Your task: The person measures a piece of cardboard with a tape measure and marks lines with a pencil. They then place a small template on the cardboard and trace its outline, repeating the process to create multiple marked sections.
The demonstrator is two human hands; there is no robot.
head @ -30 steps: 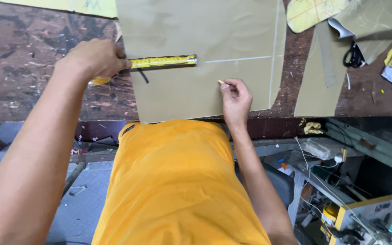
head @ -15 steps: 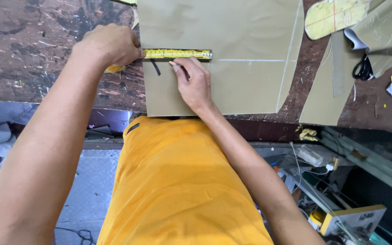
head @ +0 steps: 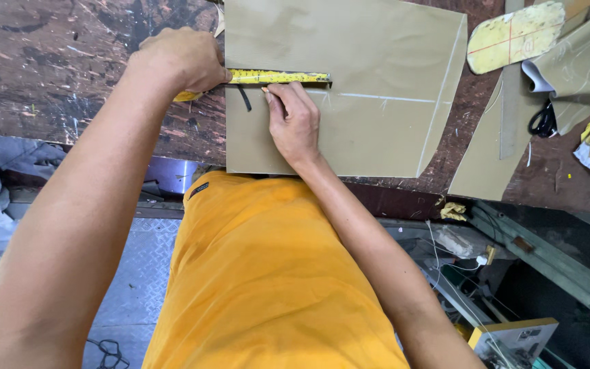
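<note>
- We see the left hand [head: 182, 58] in the upper left of the frame, clenched over the case of a yellow tape measure [head: 278, 76], which is mostly hidden under the fingers.
- The tape's blade runs to the right from that hand, flat across a sheet of olive-tan material [head: 349, 48] in the upper middle of the frame; a short dark strap hangs from the tape near the sheet's left edge.
- The right hand [head: 295, 123] sits just below the blade, near the middle of the frame, its fingers pinched on a small marking piece [head: 265, 89] whose tip touches the sheet right under the tape; we cannot tell whether it is chalk or a pencil.
- A pale drawn line continues to the right of the blade's end, and another pale line runs down near the sheet's right edge.
- The sheet lies on a dark, scratched worktable [head: 49, 75], its lower edge close to the table's front edge.
- In the upper right we see a yellow oval pattern piece [head: 517, 34] with red lines, more tan sheets [head: 582, 61], and black scissors [head: 544, 119], all well apart from both hands.
- The person's orange shirt [head: 261, 273] fills the lower middle of the frame.
</note>
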